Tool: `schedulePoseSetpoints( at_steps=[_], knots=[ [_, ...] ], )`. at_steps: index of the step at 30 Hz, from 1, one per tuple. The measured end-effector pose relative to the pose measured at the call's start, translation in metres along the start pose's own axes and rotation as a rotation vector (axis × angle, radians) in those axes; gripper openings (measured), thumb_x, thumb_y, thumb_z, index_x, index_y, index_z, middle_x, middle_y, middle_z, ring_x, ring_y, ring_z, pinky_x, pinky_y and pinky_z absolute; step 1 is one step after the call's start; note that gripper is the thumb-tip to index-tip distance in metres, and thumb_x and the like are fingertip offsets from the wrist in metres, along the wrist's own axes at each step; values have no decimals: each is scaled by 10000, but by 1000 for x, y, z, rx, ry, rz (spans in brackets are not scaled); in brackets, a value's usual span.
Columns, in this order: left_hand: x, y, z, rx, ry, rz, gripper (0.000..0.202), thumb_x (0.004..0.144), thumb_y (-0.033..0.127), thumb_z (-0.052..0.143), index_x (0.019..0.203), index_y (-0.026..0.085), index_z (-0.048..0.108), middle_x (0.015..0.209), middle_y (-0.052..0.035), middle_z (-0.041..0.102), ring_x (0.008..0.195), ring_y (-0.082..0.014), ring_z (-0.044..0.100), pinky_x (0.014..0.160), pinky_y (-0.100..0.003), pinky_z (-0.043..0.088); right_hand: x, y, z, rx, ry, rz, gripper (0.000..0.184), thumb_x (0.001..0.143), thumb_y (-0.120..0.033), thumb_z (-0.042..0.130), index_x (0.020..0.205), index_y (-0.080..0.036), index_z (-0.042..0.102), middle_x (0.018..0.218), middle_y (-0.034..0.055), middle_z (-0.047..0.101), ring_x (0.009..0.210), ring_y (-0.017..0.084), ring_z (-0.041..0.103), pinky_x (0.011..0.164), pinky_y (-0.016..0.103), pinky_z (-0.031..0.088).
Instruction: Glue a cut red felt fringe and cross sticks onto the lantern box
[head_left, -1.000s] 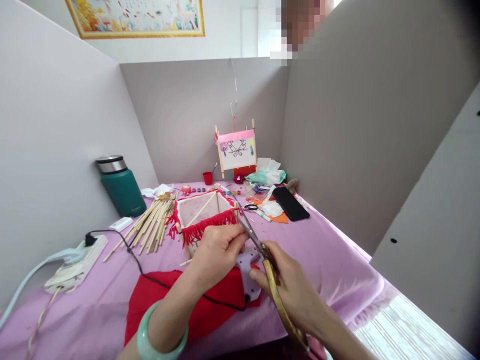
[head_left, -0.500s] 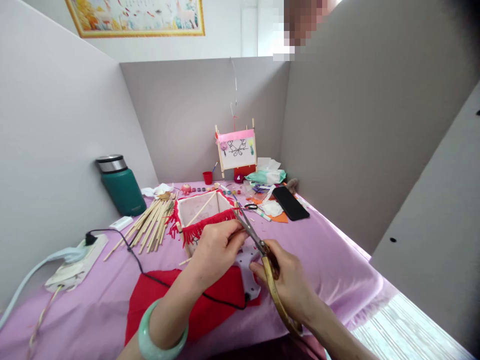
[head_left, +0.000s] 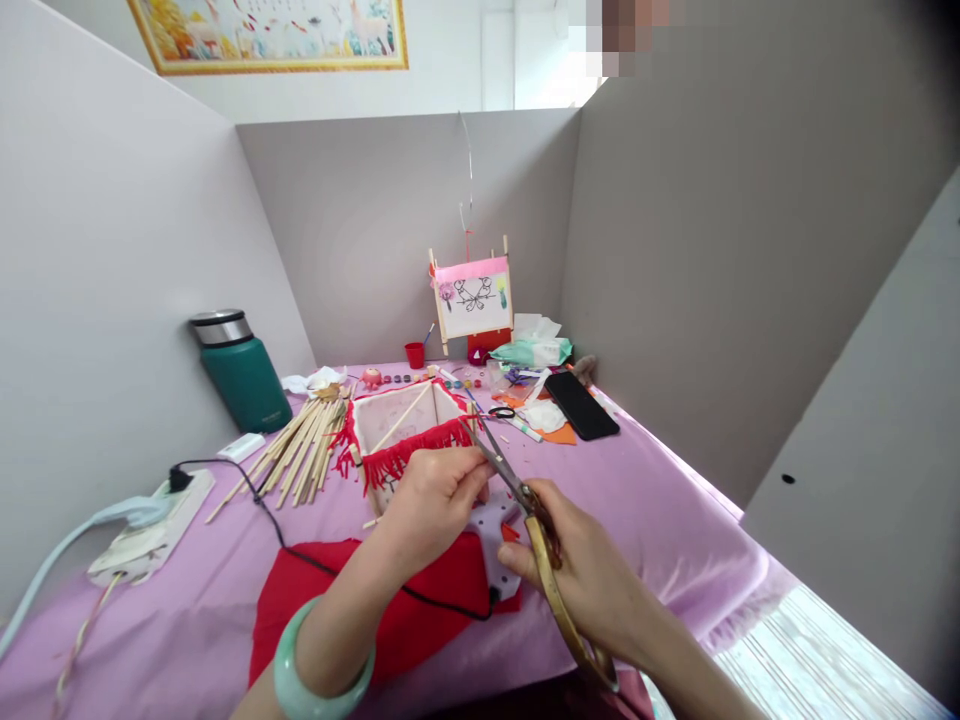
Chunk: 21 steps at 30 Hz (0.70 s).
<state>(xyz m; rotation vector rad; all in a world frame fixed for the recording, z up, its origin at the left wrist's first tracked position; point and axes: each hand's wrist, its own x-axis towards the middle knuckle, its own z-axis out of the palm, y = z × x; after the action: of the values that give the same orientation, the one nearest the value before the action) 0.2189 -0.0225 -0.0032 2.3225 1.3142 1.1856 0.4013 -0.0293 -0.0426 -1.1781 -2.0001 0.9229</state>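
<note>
My left hand (head_left: 431,503), with a green bangle on its wrist, is closed in a pinch on the red fringe (head_left: 409,452) along the near edge of a small square lantern frame (head_left: 405,420). My right hand (head_left: 585,575) grips brass-handled scissors (head_left: 525,510), whose blades point up and left to the frame's near right corner, beside my left fingertips. A red cloth (head_left: 420,600) and a white perforated piece (head_left: 499,545) lie under both hands.
A bundle of wooden sticks (head_left: 300,450), a green flask (head_left: 240,372) and a power strip (head_left: 150,530) with a black cable are on the left. At the back stand a finished lantern (head_left: 472,300), a red cup, paints, tissues and a black phone (head_left: 581,405). Grey partitions enclose the pink-covered table (head_left: 675,500).
Both hands stay at the fringe; the scissors and right hand shifted slightly. The camera tilted a little.
</note>
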Motion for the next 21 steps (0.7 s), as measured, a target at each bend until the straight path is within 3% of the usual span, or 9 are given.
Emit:
schedulePoseSetpoints(
  at_steps=[21],
  knots=[
    [1,2,-2,-4,0,10,275,889,141,461,633,147,559,575,23,581,541,-74,534,559,-169,383,6,21,13,-16,126,-102,245,823,-389,584,957,-201,503,683,-34,531,577,98,437,569,215,376]
  ],
)
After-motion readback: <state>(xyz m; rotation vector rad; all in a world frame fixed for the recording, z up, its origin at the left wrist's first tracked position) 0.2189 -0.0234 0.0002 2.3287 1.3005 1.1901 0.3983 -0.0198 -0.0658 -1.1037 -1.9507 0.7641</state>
